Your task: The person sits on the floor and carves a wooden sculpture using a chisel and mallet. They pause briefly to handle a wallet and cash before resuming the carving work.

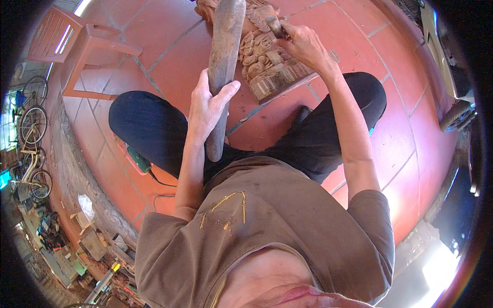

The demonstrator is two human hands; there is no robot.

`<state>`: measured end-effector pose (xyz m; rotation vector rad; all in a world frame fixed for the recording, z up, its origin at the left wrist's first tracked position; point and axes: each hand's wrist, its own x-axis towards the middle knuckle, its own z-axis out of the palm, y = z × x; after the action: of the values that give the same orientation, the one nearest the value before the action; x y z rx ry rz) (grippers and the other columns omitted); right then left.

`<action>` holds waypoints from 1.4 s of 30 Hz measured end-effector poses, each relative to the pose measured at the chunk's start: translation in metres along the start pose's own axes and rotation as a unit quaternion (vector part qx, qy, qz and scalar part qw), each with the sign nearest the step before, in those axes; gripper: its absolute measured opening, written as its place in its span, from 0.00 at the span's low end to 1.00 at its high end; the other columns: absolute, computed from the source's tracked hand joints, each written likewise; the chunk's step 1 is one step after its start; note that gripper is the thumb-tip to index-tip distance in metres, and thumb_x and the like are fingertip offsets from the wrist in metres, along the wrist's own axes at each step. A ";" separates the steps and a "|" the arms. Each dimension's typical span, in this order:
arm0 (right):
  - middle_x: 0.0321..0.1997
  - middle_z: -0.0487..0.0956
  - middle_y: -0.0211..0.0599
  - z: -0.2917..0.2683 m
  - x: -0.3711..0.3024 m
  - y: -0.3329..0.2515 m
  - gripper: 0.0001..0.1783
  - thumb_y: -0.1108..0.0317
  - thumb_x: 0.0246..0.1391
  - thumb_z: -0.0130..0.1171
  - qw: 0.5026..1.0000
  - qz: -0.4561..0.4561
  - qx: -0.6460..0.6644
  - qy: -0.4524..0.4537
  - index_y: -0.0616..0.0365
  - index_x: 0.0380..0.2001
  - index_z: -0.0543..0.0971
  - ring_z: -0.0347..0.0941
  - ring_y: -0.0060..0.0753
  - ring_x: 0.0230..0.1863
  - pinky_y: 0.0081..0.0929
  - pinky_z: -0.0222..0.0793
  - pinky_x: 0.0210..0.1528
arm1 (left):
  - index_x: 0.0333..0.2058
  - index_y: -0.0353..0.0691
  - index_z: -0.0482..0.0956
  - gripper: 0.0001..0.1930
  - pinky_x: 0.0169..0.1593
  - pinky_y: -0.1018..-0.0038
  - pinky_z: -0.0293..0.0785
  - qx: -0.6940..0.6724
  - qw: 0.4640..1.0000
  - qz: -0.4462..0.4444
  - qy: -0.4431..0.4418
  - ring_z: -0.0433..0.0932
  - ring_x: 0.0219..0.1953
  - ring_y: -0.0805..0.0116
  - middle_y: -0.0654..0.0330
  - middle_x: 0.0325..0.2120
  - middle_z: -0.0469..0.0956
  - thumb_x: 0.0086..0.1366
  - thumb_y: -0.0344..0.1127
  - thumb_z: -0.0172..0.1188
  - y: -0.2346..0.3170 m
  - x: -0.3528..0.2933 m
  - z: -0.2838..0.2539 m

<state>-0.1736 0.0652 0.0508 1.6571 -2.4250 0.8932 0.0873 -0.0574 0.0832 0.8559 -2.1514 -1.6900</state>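
Note:
My left hand (208, 108) is wrapped round a long, worn wooden club (226, 49), thumb across its near side. The club stands lengthwise in front of me, its thick end far and its narrow end near my lap. Beyond it and to the right, my right hand (304, 47) is closed on a short tool with a wooden handle (275, 26), which looks like a carving chisel. Its working tip cannot be made out. Under that hand lies a carved wooden block (267, 56) with deep relief figures, on the floor beyond my legs. The club hides part of the carving.
Red tiled floor (169, 49) surrounds me. A reddish plastic chair (92, 49) stands at the far left. By my left leg lies a green corded power tool (137, 160). Bicycles (34, 124) and cluttered tools line the left edge; a dark wheel (457, 117) shows at right.

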 end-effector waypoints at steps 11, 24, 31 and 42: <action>0.30 0.80 0.48 0.015 0.004 -0.012 0.16 0.62 0.51 0.68 0.990 -0.001 0.128 -0.053 0.64 0.35 0.78 0.79 0.41 0.32 0.36 0.72 0.36 | 0.50 0.34 0.70 0.27 0.20 0.75 0.70 -0.030 0.999 -0.011 -0.007 0.72 0.17 0.75 0.63 0.21 0.73 0.61 0.47 0.68 -0.017 0.006 -0.001; 0.31 0.80 0.51 0.023 0.006 -0.020 0.18 0.64 0.51 0.68 0.988 -0.037 0.139 -0.059 0.64 0.40 0.78 0.79 0.46 0.31 0.38 0.73 0.35 | 0.49 0.34 0.70 0.26 0.20 0.76 0.71 -0.035 0.999 -0.038 0.003 0.73 0.18 0.75 0.62 0.22 0.74 0.61 0.47 0.67 -0.036 0.017 -0.002; 0.31 0.80 0.52 0.021 0.009 -0.025 0.19 0.64 0.49 0.68 0.985 -0.068 0.144 -0.066 0.64 0.42 0.78 0.79 0.49 0.32 0.39 0.73 0.35 | 0.42 0.39 0.70 0.16 0.18 0.78 0.70 -0.140 0.987 -0.081 -0.004 0.71 0.15 0.77 0.65 0.22 0.73 0.64 0.41 0.65 -0.050 0.021 0.004; 0.32 0.81 0.53 0.012 0.016 -0.001 0.18 0.60 0.52 0.69 0.998 -0.007 0.064 0.025 0.61 0.40 0.80 0.80 0.48 0.32 0.36 0.74 0.37 | 0.42 0.39 0.71 0.17 0.18 0.77 0.71 -0.174 0.979 -0.102 0.017 0.73 0.15 0.74 0.62 0.21 0.74 0.64 0.42 0.65 -0.059 0.026 0.002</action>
<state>-0.1767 0.0455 0.0476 1.6694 -2.3662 1.0949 0.0821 -0.0793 0.0232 1.0158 -1.7170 -2.0521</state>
